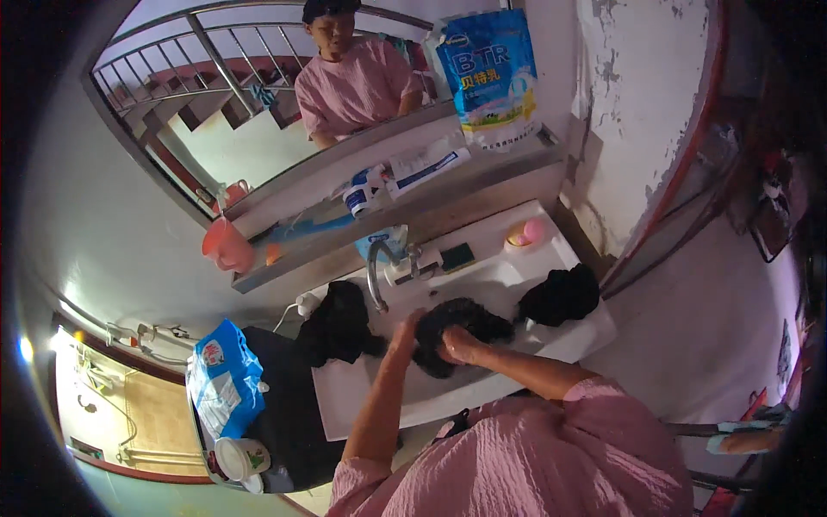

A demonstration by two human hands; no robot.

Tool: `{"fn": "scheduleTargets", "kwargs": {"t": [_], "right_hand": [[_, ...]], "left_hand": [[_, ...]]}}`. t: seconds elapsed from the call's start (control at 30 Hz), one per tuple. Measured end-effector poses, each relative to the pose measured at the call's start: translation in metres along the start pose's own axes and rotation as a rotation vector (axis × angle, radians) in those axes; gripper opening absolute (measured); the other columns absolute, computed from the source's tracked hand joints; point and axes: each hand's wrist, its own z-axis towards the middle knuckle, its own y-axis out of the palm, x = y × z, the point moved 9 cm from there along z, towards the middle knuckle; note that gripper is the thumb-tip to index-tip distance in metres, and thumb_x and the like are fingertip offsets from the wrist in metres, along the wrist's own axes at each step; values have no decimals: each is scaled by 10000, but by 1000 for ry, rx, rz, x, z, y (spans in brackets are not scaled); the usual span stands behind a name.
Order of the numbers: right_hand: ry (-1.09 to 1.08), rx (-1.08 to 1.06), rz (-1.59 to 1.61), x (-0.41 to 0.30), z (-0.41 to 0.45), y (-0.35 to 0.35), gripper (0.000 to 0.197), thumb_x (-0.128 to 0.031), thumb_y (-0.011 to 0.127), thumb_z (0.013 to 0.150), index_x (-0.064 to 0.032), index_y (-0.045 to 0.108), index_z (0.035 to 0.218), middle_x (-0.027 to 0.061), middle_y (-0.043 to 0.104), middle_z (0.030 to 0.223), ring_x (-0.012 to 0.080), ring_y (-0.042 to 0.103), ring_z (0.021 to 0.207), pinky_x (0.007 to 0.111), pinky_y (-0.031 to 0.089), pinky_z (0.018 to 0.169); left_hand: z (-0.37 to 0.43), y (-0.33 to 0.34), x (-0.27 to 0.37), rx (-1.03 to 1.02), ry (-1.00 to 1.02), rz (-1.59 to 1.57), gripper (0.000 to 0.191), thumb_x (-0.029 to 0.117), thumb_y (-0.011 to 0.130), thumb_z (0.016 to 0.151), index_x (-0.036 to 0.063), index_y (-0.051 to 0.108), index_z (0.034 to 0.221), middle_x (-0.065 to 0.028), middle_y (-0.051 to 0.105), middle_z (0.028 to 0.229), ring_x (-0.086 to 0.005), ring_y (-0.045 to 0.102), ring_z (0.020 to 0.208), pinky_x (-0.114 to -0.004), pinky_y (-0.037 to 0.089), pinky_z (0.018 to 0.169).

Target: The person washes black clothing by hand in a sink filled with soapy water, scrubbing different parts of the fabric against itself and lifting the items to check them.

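A wet, dark cloth [475, 316] is bunched up in the basin of the white sink [413, 413]. My left hand [412, 326] holds its left edge, the fingers partly hidden by the fabric. Pressed into the middle of the bundle, my right hand [462, 346] grips the fabric near its lower side. Just behind the left hand curves a metal faucet [375, 271]. One black cloth [339, 323] is draped over the sink's left side, and another black cloth [561, 297] lies on the right rim.
On the sink's back ledge are a scouring sponge [457, 257] and a pink item in a soap dish [524, 234]. A shelf [413, 210] above bears a blue bag [491, 77]. Left of it hangs a pink cup [227, 247]. A blue-white bag [226, 378] and white tub [242, 457] stand at left.
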Motion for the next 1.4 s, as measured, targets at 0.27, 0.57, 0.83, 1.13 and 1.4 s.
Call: {"fn": "scheduleTargets", "kwargs": {"t": [0.27, 0.57, 0.83, 1.13, 1.4], "right_hand": [[891, -504, 593, 17, -43, 2, 477, -442, 572, 759, -63, 549, 1047, 73, 576, 994, 218, 540, 920, 401, 456, 772], [451, 75, 1049, 50, -33, -15, 483, -419, 527, 800, -108, 451, 1161, 78, 502, 1098, 226, 501, 977, 398, 440, 841], [982, 258, 1370, 63, -27, 61, 379, -385, 437, 843, -93, 499, 1078, 48, 558, 954, 190, 520, 901, 353, 442, 802], [463, 272, 468, 33, 13, -40, 478, -426, 409, 851, 23, 558, 921, 154, 587, 920, 288, 556, 822, 380, 417, 740], [-156, -217, 31, -67, 13, -19, 299, -253, 550, 816, 11, 565, 955, 200, 585, 892, 355, 552, 867, 366, 437, 756]], "left_hand": [[8, -13, -22, 111, 369, 616, 300, 204, 628, 721, -20, 597, 917, -150, 631, 759, -239, 604, 669, -350, 467, 624], [-92, 117, 54, 152, 956, 993, 174, 250, 613, 728, 78, 592, 740, -112, 546, 734, -342, 520, 712, -440, 415, 649], [-27, -25, 36, 548, 623, 354, 251, 271, 558, 792, 32, 588, 862, -177, 519, 848, -342, 508, 786, -407, 406, 721], [-26, -2, -58, 351, 241, 96, 407, 308, 416, 903, -54, 547, 771, -83, 550, 728, -151, 445, 650, -328, 402, 634], [-13, -1, 1, -286, 457, -232, 542, 465, 369, 829, 67, 471, 1184, -137, 528, 1131, -299, 509, 1023, -425, 394, 908]]}}
